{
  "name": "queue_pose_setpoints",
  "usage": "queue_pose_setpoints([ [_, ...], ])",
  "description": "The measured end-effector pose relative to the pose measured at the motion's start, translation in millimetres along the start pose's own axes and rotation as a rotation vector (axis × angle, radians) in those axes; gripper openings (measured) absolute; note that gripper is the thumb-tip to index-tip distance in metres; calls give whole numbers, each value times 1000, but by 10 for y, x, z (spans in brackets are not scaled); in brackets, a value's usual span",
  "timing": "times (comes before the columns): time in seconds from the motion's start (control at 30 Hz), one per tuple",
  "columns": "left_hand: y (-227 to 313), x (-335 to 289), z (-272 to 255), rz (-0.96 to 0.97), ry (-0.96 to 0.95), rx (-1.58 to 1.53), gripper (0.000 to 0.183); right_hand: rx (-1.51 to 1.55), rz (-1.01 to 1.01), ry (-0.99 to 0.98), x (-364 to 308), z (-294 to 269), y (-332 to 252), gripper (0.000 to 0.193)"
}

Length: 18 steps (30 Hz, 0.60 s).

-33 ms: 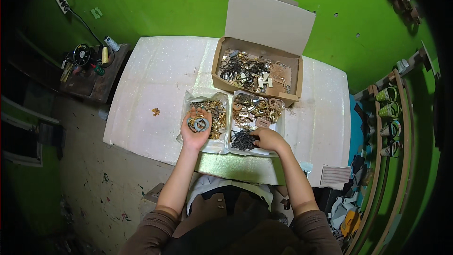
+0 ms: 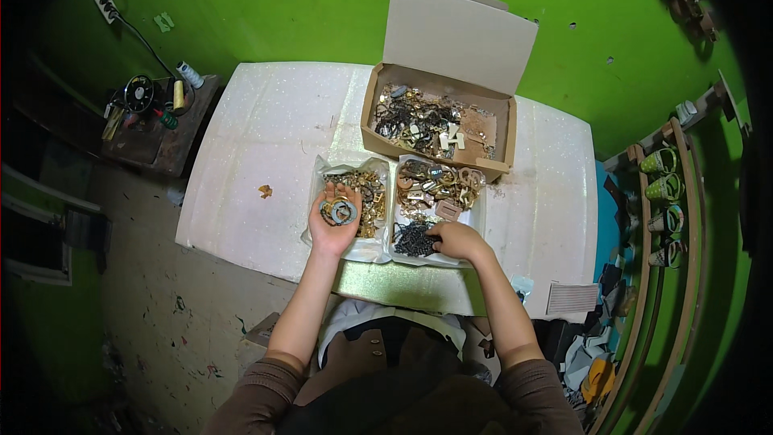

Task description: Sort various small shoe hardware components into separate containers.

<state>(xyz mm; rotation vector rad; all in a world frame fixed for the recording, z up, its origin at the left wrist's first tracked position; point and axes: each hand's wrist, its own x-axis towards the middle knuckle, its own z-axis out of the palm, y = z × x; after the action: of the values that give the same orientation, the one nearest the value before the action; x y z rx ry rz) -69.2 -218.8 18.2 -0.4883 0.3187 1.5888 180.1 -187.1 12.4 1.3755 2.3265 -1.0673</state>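
My left hand [image 2: 332, 234] is palm up over the left tray [image 2: 312, 238], its fingers curled round several ring-shaped metal pieces [image 2: 342, 211], grey and gold. Under and beside it, the tray is filled with small gold and dark metal fittings [image 2: 370, 201]. My right hand [image 2: 457, 240] reaches into the front of the right tray [image 2: 481, 221]. Its fingertips are drawn together at a heap of small black pieces [image 2: 413, 238]; what they pinch, if anything, is hidden. Behind the heap lie larger buckles and rings, among them a pinkish rectangular buckle [image 2: 448, 210].
Behind the trays, an open cardboard box [image 2: 369, 117] holds mixed metal trimmings. A small gold-brown scrap [image 2: 265, 191] lies on the white sparkly table [image 2: 241, 145]. Thread spools [image 2: 179, 95] stand on a side table at left; shoes [image 2: 664, 188] hang on a wooden rack at right.
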Motion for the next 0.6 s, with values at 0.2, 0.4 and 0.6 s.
queue_pose_setpoints([
  [0.2,-49,7,-2,-57,-3,-10,14,-16,39,98,-62,-9,-150,29],
  [0.4,-131,-54,-27,-139,-40,10,18,262,-179,514,-116,-206,-729,26],
  [0.6,-84,-75,-66,-177,-105,56,25,346,-166,612,85,1,-1148,20],
])
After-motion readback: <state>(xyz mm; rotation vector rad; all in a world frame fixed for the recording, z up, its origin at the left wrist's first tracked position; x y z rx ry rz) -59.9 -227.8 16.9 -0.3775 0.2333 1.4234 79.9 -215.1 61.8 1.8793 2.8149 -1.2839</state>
